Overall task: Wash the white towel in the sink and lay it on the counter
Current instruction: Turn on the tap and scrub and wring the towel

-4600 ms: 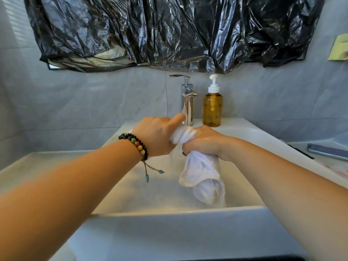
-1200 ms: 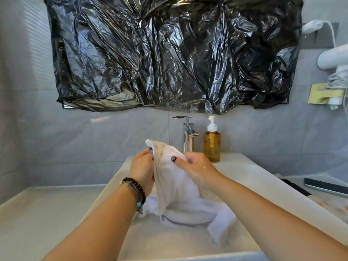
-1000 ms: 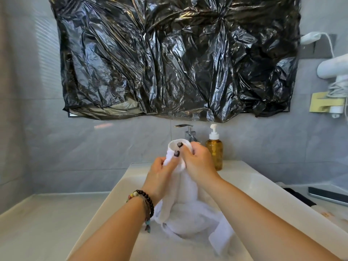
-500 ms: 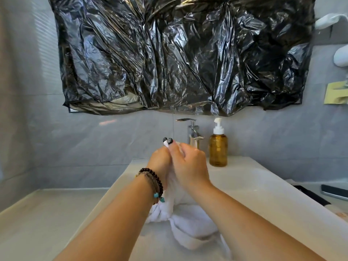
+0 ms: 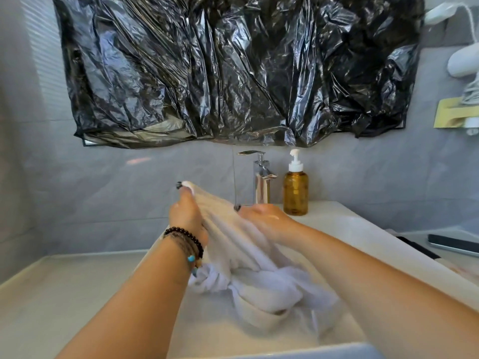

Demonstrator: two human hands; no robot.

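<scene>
Grey wall with a big black plastic sheet [image 5: 233,71] above the sink [image 5: 363,229]. White towel [image 5: 248,257] bunched up over the sink, in front of the tap [image 5: 261,182]. Left hand [image 5: 188,216] pinching its top end, right hand [image 5: 264,220] gripping its middle. Soap bottle [image 5: 295,189] just right of the tap.

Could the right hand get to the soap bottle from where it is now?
Probably yes. The right hand is just in front of the soap bottle, with nothing between them, but it grips the towel with the left hand, so it must let go first.
</scene>
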